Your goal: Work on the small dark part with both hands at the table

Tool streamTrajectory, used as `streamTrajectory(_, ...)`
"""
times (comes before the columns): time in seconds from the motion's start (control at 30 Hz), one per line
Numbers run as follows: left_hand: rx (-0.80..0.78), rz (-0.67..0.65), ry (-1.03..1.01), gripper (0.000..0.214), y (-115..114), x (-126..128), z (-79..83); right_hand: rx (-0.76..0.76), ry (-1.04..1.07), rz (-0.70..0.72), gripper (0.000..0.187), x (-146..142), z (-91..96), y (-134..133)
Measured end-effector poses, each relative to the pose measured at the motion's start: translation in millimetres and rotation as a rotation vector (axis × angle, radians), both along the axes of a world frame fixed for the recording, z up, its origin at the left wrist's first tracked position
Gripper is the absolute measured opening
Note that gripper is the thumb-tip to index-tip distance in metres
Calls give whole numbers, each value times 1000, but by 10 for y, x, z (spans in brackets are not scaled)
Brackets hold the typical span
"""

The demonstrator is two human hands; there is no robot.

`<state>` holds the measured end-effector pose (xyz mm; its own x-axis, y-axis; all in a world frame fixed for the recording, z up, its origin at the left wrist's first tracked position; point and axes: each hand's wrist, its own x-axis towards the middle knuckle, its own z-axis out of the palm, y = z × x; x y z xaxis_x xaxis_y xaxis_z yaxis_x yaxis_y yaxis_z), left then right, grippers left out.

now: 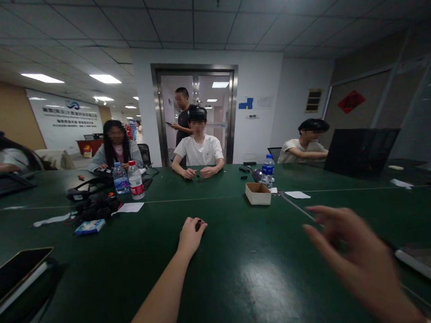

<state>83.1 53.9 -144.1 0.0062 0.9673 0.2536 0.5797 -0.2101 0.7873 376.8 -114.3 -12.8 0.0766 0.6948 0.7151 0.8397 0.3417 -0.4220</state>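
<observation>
My left hand (pixel 192 237) rests on the green table (pixel 236 267) near the middle, its fingers closed round a small dark object (pixel 198 224). Only a bit of that object shows between thumb and fingers, so its kind is hidden. On the right, my right hand (pixel 356 255) is raised over the table and smeared by motion. Its thumb and fingers are apart, and nothing shows between them. Behind its fingertips runs a thin pale strip (pixel 297 207), reaching back toward a small open box (pixel 258 196); whether the hand touches the strip I cannot tell.
A water bottle (pixel 267 170) stands behind the box. Two more bottles (pixel 136 181), a black bundle (pixel 97 205) and a tissue pack (pixel 90 226) are at left. A phone (pixel 14 273) lies front left. A person (pixel 199 150) sits opposite; a laptop (pixel 361 150) stands right.
</observation>
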Motion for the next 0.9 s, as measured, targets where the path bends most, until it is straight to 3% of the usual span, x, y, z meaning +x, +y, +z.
streamTrajectory(0.1, 6, 43, -92, 29, 78, 57, -21, -330, -112, 386, 24, -504, -105, 657)
streamTrajectory(0.2, -32, 81, -301, 32, 228, 169, -26, -570, 11, 457, 35, -865, -490, 1296)
streamTrajectory(0.27, -41, 89, -486, 34, 338, 251, -23, -749, 270, 455, 45, -1026, -773, 1628)
streamTrajectory(0.37, 28, 62, -697, 35, 462, 336, -44, -925, 804, 512, 39, -1212, -1092, 1958)
streamTrajectory(0.47, 76, 12, -739, 35, 518, 355, -124, -865, 1002, 586, 27, -1347, -1291, 2134)
streamTrajectory(0.63, 100, -27, -682, 30, 539, 320, -248, -689, 1041, 730, 28, -1389, -1481, 2244)
streamTrajectory(0.9, 40, -159, -646, 26, 492, 326, -171, -581, 1033, 708, 41, -1313, -1564, 2283)
